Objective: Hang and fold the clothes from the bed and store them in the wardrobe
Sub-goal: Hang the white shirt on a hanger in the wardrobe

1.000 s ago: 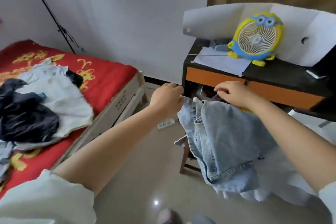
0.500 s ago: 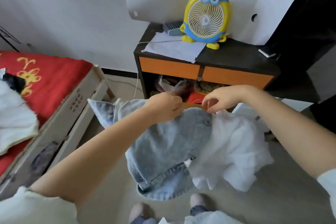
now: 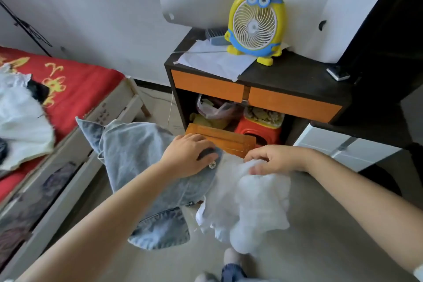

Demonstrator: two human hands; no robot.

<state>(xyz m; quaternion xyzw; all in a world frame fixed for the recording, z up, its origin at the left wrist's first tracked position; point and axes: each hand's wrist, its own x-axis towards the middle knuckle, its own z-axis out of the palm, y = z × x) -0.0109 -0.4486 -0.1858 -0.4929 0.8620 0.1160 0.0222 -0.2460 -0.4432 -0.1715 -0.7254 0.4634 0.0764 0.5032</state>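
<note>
My left hand (image 3: 187,155) grips the denim garment (image 3: 137,167) at its waist button; my right hand (image 3: 274,159) pinches the white cloth (image 3: 251,204) beside it, centre frame. I should separate them and smooth the denim flat before folding. More clothes (image 3: 20,121) wait on the bed (image 3: 80,89), left.

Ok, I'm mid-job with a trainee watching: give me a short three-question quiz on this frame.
1. True or false: the yellow fan stands on the dark cabinet.
2. What does the left hand hold? A) denim garment B) white garment C) a hanger
3. Fill in: clothes not yet stored lie on the ___ bedcover.

Key: 1 true. 2 A. 3 red.
</note>
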